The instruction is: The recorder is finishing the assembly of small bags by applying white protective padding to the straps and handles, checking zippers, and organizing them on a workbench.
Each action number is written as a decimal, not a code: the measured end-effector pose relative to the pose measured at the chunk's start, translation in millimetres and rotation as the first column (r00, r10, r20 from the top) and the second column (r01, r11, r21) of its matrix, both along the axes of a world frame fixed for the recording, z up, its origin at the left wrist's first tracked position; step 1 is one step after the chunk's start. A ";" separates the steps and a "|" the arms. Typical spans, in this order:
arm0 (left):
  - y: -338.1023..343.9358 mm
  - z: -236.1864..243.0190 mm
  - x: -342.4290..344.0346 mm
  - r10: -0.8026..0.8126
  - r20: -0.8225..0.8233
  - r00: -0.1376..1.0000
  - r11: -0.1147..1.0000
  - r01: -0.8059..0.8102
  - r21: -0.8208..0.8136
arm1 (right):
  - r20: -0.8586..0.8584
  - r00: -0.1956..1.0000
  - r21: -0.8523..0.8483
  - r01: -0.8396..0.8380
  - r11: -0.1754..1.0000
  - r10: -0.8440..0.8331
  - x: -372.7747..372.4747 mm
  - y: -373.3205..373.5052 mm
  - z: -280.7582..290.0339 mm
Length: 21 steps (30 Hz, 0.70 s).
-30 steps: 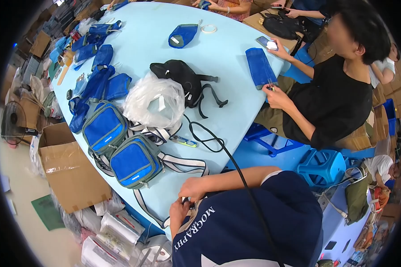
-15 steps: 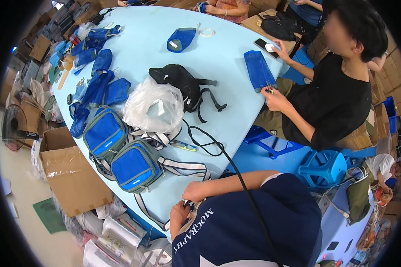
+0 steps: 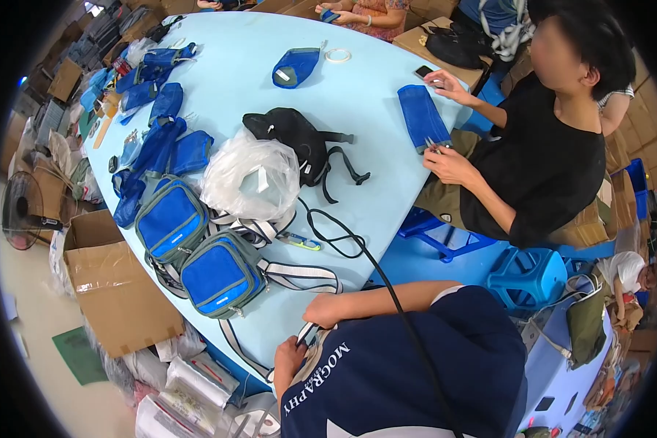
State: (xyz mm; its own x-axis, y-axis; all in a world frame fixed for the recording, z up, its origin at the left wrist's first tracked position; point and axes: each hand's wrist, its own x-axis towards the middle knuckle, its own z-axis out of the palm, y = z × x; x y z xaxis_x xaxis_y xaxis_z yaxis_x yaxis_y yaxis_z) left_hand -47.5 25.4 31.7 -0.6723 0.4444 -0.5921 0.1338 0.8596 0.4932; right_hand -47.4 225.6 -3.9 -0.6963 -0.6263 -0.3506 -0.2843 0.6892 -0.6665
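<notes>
My right hand (image 3: 323,310) is closed on a white-and-navy striped webbing strap (image 3: 307,333) at the table's near edge. Just below it, close to my chest, my left hand (image 3: 290,358) also has its fingers closed round the strap; part of its grip is hidden. More of the strap lies looped on the table, running toward a blue-and-grey zippered bag (image 3: 223,274) left of my hands. A second such bag (image 3: 171,219) rests against it, farther off. A yellow-and-blue tool, perhaps a cutter (image 3: 299,241), lies beyond my right hand.
A clear plastic bag (image 3: 250,175) and a black bag (image 3: 299,139) sit mid-table, with a black cable (image 3: 376,259) nearby. Blue mesh pouches (image 3: 190,151) pile at left. At right a co-worker holds snips (image 3: 433,144) by a blue pouch (image 3: 420,113). A cardboard box (image 3: 124,292) stands at left.
My hands have shifted slightly, and more striped strap shows between them. The co-worker's one hand has let go of a white item by the phone; snips now show in the other.
</notes>
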 end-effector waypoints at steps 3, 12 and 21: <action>-12.0 -2.1 2.5 0.017 0.046 0.999 1.000 -0.018 0.014 | -0.091 0.995 0.021 0.034 0.999 -0.032 2.0 4.8 -4.5; -106.4 -25.6 39.4 0.125 -0.112 0.986 0.987 -0.113 0.113 | -0.183 0.961 -0.088 0.194 0.977 -0.207 -7.4 30.5 0.7; -90.4 -8.6 32.9 0.181 0.021 0.983 0.976 -0.182 0.116 | -0.073 0.988 0.067 -0.129 0.989 0.134 -10.1 8.6 7.1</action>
State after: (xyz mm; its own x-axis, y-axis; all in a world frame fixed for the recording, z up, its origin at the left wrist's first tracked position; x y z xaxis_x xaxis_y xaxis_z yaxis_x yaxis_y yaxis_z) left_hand -14.6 -65.0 23.0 -0.7419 0.3824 -0.5507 -0.0247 0.8052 0.5924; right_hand -57.5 234.3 3.2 -0.6358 -0.6931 -0.3396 -0.4241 0.6814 -0.5966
